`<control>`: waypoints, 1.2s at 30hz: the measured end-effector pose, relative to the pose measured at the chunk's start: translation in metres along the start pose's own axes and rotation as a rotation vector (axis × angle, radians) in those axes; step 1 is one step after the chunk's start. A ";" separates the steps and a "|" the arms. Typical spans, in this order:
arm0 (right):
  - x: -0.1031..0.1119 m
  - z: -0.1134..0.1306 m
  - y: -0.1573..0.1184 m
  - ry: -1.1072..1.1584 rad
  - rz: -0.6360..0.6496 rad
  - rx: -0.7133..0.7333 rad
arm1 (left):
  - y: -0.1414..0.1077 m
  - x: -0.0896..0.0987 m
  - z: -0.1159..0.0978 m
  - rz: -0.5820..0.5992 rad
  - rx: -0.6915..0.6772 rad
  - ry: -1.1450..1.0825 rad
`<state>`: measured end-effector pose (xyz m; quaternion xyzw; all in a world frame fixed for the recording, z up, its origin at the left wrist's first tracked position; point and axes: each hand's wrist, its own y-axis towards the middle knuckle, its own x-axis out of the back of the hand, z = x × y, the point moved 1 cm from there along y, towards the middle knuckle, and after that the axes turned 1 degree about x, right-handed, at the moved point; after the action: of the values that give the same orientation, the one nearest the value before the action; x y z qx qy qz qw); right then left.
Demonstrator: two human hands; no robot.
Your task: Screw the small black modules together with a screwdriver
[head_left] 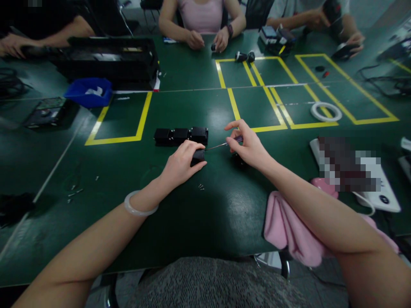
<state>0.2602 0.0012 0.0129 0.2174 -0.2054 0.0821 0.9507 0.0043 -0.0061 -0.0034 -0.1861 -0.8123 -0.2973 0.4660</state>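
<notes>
My left hand (185,160) is closed around a small black block (198,157), pressing it to the green table. In my right hand (245,143) is a screwdriver (221,145), its thin metal shaft reaching left to the block's right side. Whether the tip sits on a screw is too small to tell. Just beyond my left hand stands a row of three similar black blocks (180,136) with small screws at their edges. A few loose screws (201,187) lie nearer to me. Some dark thing (239,159) is partly hidden beneath my right hand.
More screws (73,190) lie at the left. Beyond are a blue bin (90,92) and a long black case (109,62). At the right are a tape roll (326,112), a pink cloth (289,226) and a white device (385,188). Several people sit opposite.
</notes>
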 end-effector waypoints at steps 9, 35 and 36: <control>0.000 0.002 -0.001 0.024 0.015 -0.052 | 0.000 0.002 -0.001 0.007 0.004 -0.006; -0.001 0.003 -0.002 0.013 0.006 -0.051 | 0.001 0.002 -0.002 0.026 0.020 0.001; -0.001 0.003 -0.002 0.004 -0.003 -0.035 | 0.001 0.002 -0.002 0.026 0.022 -0.002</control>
<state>0.2590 -0.0017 0.0146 0.2007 -0.2046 0.0775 0.9549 0.0052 -0.0065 -0.0005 -0.1918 -0.8135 -0.2818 0.4711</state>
